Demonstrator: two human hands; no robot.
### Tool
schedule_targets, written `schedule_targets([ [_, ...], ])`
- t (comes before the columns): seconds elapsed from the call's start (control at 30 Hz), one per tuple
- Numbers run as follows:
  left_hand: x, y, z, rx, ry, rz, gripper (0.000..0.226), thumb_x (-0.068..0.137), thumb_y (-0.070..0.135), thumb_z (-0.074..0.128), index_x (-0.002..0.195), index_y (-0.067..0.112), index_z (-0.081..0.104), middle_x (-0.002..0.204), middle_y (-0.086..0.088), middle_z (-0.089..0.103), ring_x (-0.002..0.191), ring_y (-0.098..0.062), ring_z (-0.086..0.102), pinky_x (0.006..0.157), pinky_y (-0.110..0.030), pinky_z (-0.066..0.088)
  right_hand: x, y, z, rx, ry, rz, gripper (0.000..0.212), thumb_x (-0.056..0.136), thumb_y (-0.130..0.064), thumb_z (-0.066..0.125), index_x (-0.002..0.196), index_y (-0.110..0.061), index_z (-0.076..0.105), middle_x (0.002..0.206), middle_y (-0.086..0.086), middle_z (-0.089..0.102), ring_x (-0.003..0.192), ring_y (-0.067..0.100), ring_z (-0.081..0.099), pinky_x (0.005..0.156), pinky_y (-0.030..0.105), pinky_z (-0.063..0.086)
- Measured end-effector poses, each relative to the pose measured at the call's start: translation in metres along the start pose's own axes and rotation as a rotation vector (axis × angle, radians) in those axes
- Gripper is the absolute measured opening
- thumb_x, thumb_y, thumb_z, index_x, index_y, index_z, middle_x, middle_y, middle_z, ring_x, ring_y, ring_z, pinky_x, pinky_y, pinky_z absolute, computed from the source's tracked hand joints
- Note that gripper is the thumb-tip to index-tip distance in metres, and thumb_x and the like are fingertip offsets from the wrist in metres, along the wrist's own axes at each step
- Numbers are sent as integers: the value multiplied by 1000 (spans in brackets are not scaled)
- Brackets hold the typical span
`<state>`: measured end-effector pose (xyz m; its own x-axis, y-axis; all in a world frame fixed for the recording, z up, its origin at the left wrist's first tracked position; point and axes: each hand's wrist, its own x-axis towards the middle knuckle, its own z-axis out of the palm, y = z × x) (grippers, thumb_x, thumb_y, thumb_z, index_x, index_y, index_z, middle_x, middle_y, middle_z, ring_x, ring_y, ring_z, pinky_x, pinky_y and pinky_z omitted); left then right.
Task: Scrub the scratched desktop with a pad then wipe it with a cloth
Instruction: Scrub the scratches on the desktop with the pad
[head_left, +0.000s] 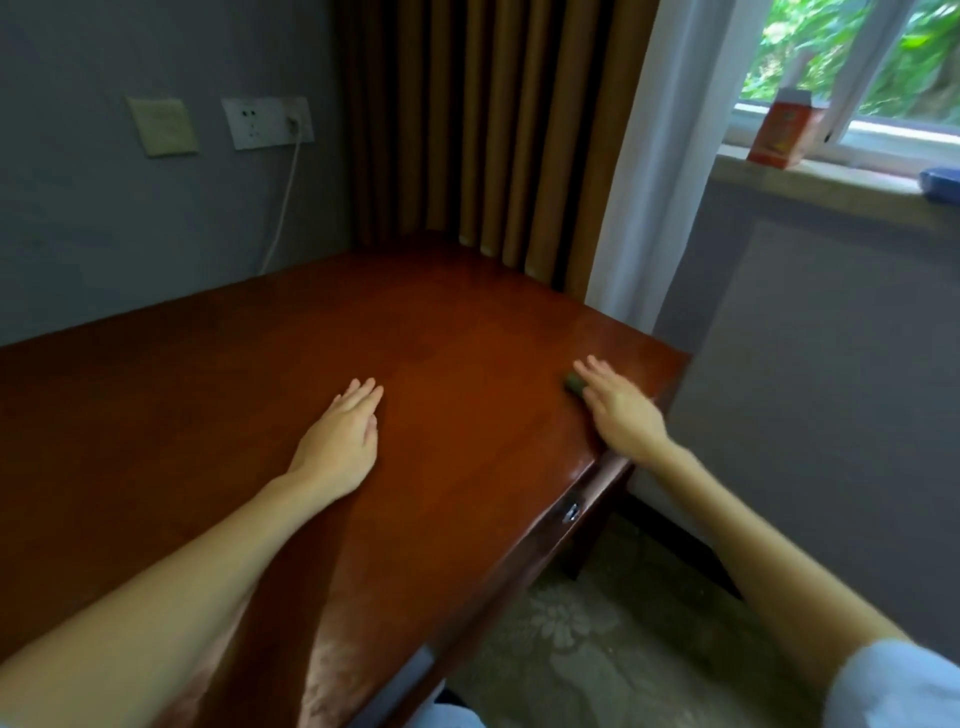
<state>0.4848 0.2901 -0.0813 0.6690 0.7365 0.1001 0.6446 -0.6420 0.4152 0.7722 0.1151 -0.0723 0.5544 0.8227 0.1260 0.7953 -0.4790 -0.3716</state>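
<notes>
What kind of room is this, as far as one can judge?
Probably a hotel or dormitory bedroom: a reddish-brown polished wooden desk against a grey wall, long brown pleated curtains beside a window, and a pale floral-patterned carpet.

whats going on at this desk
A person looks to be at the scrubbing stage on the wooden desktop. The right hand presses a small dark green pad down under straight fingers, near the right edge. The left hand rests flat on the wood. Neither hand holds a cloth, so wiping is not yet begun.
</notes>
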Motion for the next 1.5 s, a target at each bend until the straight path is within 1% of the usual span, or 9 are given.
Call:
schedule_targets([
  [0.2,-23,3,-14,25,-5,-28,51,103,15,32,152,21,20,160,4,10,148,-15,6,119,-32,15,-104,-175,64,-56,-126,-478,51,103,-30,27,152,-22,14,160,0,9,147,15,6,116,28,-2],
  [0.37,-56,-44,-47,51,62,-195,53,102,11,35,152,18,20,160,2,10,147,-15,6,118,-31,12,-122,-164,49,31,-315,-766,49,103,-24,33,151,-23,21,159,-5,13,146,8,8,119,25,5],
  [0.53,-84,-62,-45,87,76,-260,50,104,18,30,152,14,18,160,-2,10,147,-15,6,119,-30,7,-41,-91,26,25,-201,-436,48,103,-29,32,150,-29,21,159,-6,15,146,11,11,119,28,8],
  [0.67,-93,-54,-36,128,109,-258,49,104,19,26,152,13,16,160,-3,9,148,-16,5,119,-29,4,16,-106,39,-43,-161,-217,50,104,-33,23,152,-23,14,160,6,9,148,21,6,119,34,6],
  [0.87,-101,-47,-30,196,98,-283,50,104,22,23,153,12,15,160,-3,9,148,-16,5,120,-31,6,-83,-184,67,-11,-194,-584,48,103,-27,31,150,-26,24,159,0,18,147,17,12,118,30,8],
  [1.0,-106,-42,-29,215,96,-288,50,104,23,22,152,12,15,160,-3,9,148,-17,6,120,-32,6,-159,-154,49,50,-281,-880,47,102,-31,33,149,-31,25,158,-6,19,146,10,12,118,26,8],
  [1.3,-107,-40,-25,235,138,-290,49,104,24,22,152,13,17,160,-2,11,148,-15,7,120,-32,6,-3,-3,-3,-38,-90,-49,51,102,-40,27,151,-26,20,160,2,13,147,20,10,118,36,8],
  [1.4,-105,-39,-26,234,129,-298,50,104,23,22,152,14,16,160,-2,10,148,-15,6,120,-32,6,16,-34,13,-86,-99,-34,56,102,-44,24,152,-23,13,160,3,7,148,21,5,119,37,9],
  [1.5,-100,-39,-25,247,126,-313,50,104,23,23,152,14,15,160,-2,9,148,-16,5,120,-33,5,-13,-92,36,-25,-171,-287,51,103,-40,27,151,-28,17,160,-2,11,147,17,6,119,34,7],
])
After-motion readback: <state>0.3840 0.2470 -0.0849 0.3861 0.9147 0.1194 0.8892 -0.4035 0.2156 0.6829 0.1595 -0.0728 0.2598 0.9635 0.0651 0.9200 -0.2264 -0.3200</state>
